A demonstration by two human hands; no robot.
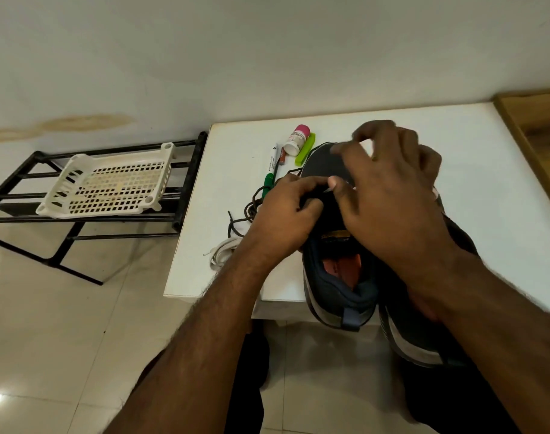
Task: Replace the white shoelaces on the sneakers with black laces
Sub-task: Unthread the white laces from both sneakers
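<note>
**Black lace being worked into the near sneaker**

Pinching at the lace area of the dark sneaker (336, 270), the left hand (286, 211) is curling its fingers around what looks like the black lace (251, 208). The right hand (389, 195) is arching over the shoe's front with fingers bent; whether it is holding anything I cannot tell, since its fingertips are blurred.

The sneaker is sitting at the near edge of the white table (486, 189), heel overhanging toward the person, and a second sneaker (424, 339) is lying just beside it to the right, under the right forearm. The loose black lace is trailing off to the left of the shoe, and the white laces (223, 249) are lying in a bundle by the table's near-left edge, so removal seems done and threading seems to be under way. Next, the lace tip probably needs steering into an eyelet, with the tongue held flat.

Both forearms are reaching forward, wrists converging above the shoe.
</note>
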